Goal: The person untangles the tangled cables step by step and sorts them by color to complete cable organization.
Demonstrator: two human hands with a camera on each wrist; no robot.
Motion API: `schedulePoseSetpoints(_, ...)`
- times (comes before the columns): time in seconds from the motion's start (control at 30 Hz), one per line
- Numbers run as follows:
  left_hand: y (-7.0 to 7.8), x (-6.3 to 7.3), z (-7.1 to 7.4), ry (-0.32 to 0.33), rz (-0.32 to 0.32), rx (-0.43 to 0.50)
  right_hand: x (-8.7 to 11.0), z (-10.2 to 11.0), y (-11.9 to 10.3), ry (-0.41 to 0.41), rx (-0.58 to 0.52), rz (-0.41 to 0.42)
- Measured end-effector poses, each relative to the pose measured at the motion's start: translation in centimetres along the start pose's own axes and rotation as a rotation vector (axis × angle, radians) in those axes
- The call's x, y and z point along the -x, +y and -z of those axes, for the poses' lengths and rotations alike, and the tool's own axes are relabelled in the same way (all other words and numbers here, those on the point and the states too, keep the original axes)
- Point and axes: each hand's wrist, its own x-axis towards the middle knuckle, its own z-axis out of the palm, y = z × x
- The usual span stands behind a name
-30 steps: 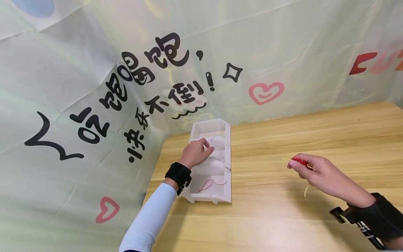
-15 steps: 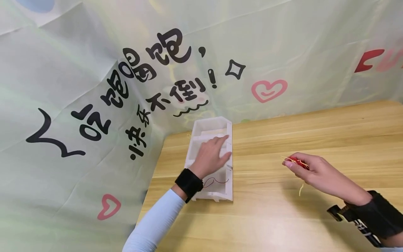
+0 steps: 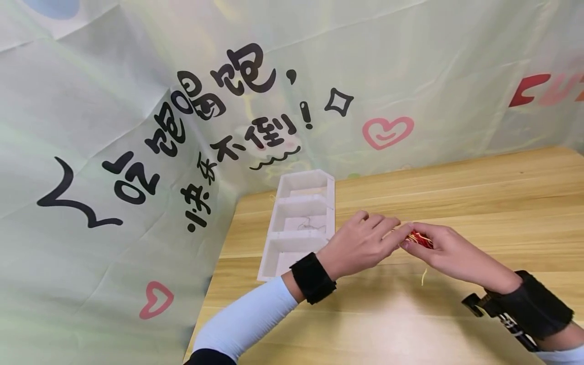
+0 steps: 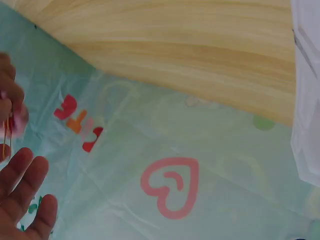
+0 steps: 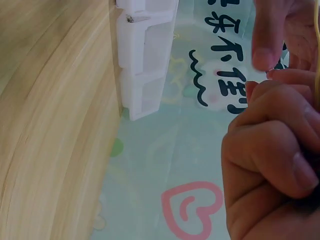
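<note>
In the head view my right hand [image 3: 461, 258] pinches a small bundle of red and yellow strings [image 3: 420, 239], and one loose yellow end hangs below it. My left hand [image 3: 360, 243] has come up against the right hand's fingertips, its forefinger beside the bundle. Three left fingers [image 4: 30, 185] look loosely extended in the left wrist view, under the right hand [image 4: 10, 90]. Curled right fingers [image 5: 270, 145] fill the right wrist view's lower right, with a yellow strand [image 5: 317, 50] at its edge. Whether the left fingertips touch the strings is hidden.
A white three-compartment box [image 3: 301, 233] stands on the wooden table [image 3: 502, 203], left of both hands. A thin dark thread [image 3: 310, 223] lies in its middle compartment. My left wrist overlaps its near end. A printed cloth [image 3: 433, 76] hangs behind.
My left hand has left the box and moved right to meet the right hand. The right hand shifted slightly left and still holds the strings.
</note>
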Motion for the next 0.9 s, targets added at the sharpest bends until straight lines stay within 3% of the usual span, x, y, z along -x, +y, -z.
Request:
schedulePoseSetpoints(0.17,0.3,-0.1,0.0,0.158,-0.048,-0.066,0.0,-0.1,-0.2,-0.002,-0.012,0.024)
schedulePoseSetpoints(0.27,0.0,0.2,0.2,0.184,-0.057,-0.027,0.0,-0.2,-0.2,-0.007,-0.019,0.018)
schedulePoseSetpoints(0.43,-0.7,1.2,0.6,0.104,0.066,0.077,0.0,-0.2,-0.1,0.002,-0.016,0.006)
schedulePoseSetpoints(0.53,-0.4,1.0,0.8,0.03,0.14,0.1,-0.2,-0.4,-0.2,0.002,-0.019,0.022)
schedulePoseSetpoints(0.7,1.1,-0.4,1.0,-0.086,0.103,0.023,-0.5,-0.6,-0.6,0.0,-0.019,0.052)
schedulePoseSetpoints(0.8,0.9,-0.1,0.6,-0.092,0.065,0.0,-0.4,-0.2,-0.7,-0.009,-0.031,0.029)
schedulePoseSetpoints(0.9,-0.4,1.0,-0.1,-0.066,0.093,0.086,0.0,0.4,-0.4,-0.005,-0.021,-0.001)
